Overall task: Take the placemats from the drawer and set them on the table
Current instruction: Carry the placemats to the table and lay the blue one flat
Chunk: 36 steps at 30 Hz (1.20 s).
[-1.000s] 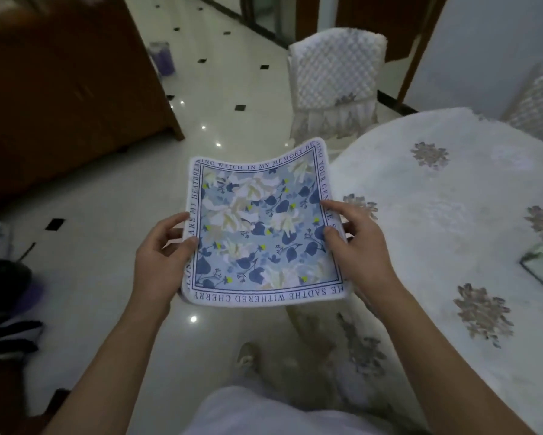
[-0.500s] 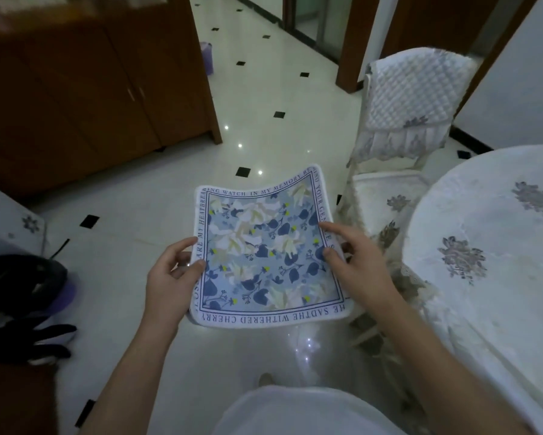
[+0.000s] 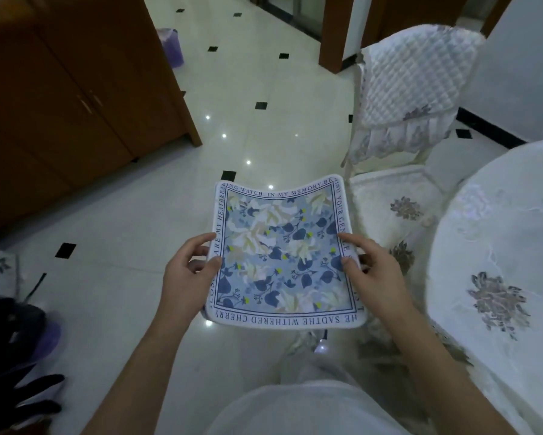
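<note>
Placemat stays pinched by its side edges between left hand and right hand but has swung away from table at their right, still unplaced.

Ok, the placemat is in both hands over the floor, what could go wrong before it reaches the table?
1. The left hand and right hand pinch only the placemat by its side edges, and it sags between them above the floor; a loose grip could drop it.
2. The covered chair stands close to its right edge; a swing toward the table may snag there.
3. The table wears a draped cloth, which a sliding mat could bunch.
</note>
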Tool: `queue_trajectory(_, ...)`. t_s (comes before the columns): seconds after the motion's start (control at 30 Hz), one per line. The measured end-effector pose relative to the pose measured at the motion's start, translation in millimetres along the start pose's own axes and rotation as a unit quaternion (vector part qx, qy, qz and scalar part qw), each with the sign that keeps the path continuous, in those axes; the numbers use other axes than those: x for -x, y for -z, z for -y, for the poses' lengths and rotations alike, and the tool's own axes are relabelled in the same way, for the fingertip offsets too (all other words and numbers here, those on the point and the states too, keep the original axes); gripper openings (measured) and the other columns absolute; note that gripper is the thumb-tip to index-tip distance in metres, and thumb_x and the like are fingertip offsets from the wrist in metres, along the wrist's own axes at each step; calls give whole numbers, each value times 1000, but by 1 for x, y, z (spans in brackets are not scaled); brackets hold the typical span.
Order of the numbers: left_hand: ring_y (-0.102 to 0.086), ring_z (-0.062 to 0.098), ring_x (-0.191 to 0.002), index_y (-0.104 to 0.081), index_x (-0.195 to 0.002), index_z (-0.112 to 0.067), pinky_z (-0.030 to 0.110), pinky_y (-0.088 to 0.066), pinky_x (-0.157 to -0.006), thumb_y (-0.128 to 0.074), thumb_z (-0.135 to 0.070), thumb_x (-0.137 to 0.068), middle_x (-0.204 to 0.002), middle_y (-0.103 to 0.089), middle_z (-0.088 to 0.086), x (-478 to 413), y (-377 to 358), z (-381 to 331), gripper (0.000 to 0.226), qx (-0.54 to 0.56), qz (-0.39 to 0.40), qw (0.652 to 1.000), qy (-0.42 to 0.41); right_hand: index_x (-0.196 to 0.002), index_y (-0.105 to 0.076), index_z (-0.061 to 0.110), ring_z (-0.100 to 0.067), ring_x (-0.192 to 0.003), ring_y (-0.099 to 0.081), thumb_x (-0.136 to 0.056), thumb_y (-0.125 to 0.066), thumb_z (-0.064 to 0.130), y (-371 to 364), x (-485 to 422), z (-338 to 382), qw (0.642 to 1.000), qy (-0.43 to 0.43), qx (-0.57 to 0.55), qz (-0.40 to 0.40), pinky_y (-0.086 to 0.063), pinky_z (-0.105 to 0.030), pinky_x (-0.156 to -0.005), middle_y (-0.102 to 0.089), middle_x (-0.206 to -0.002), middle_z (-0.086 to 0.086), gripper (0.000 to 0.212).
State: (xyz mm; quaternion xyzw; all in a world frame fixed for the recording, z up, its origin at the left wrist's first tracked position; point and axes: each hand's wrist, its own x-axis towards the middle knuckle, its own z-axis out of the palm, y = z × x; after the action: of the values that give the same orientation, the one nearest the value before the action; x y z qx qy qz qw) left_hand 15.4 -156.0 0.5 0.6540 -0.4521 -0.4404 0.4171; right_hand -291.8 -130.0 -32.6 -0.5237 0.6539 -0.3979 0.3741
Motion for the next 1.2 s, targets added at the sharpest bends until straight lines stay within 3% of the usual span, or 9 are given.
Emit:
queue_trajectory(0.2,-71,28,-89,-67,-116,-33,48,-63,-65,-66,-7,-94,-105,-64,3,-92,-23,-53,34,-15,-18,1000,-18,-125,-63,40,-9,-93,-68,-93,-62,14,1,-121,26,999,30,-11,-1,-58,-44,-83,-67,-119,12,41)
queue_trajectory(0.37,-73,22,-84,-66,-117,-33,42,-63,-63,-67,-6,-94,-102,-64,1,-158,-59,-91,35,1,-4,999,-52,-125,-63,39,-6,-92,-67,-93,-62,14,32,-194,50,998,53,5,-39,-58,-40,-82,-66,-119,17,41)
queue_trajectory(0.5,-72,19,-81,-67,-118,-30,31,-62,-60,-67,-3,-93,-96,-63,-6,-213,-108,-114,37,9,51,996,-69,-122,-63,42,-3,-91,-64,-92,-63,14,63,-227,45,993,32,31,-106,-56,-32,-82,-64,-121,20,42)
queue_trajectory(0.67,-73,17,-80,-67,-114,-33,26,-60,-60,-67,-2,-92,-96,-65,-4,-281,-193,-141,38,9,181,979,-92,-124,-64,40,-3,-89,-64,-92,-63,15,107,-246,24,976,-39,43,-212,-57,-33,-79,-62,-120,23,40)
queue_trajectory(0.9,-72,24,-82,-66,-116,-29,37,-63,-66,-67,-1,-92,-85,-67,-19,-335,-334,-179,37,-31,409,903,-124,-124,-64,39,-7,-88,-67,-94,-61,17,150,-221,0,895,-171,32,-411,-59,-41,-76,-65,-119,17,37)
queue_trajectory(1.03,-70,23,-82,-66,-118,-25,25,-60,-63,-66,3,-91,-95,-67,-5,-329,-404,-186,39,-50,519,840,-147,-126,-62,38,-5,-89,-66,-96,-59,18,152,-186,-9,830,-244,44,-499,-59,-34,-72,-64,-121,14,36)
queue_trajectory(1.1,-70,24,-83,-65,-116,-29,29,-61,-64,-66,2,-92,-99,-68,2,-318,-431,-184,39,-63,564,810,-147,-127,-62,39,-5,-90,-66,-97,-58,18,149,-169,-14,797,-275,38,-537,-58,-28,-68,-64,-121,13,37)
queue_trajectory(1.2,-72,27,-84,-66,-111,-37,41,-62,-69,-66,0,-92,-102,-68,5,-298,-464,-179,41,-84,609,775,-148,-127,-61,40,-5,-90,-67,-97,-57,19,144,-146,-26,755,-307,7,-579,-61,-35,-69,-64,-122,12,37)
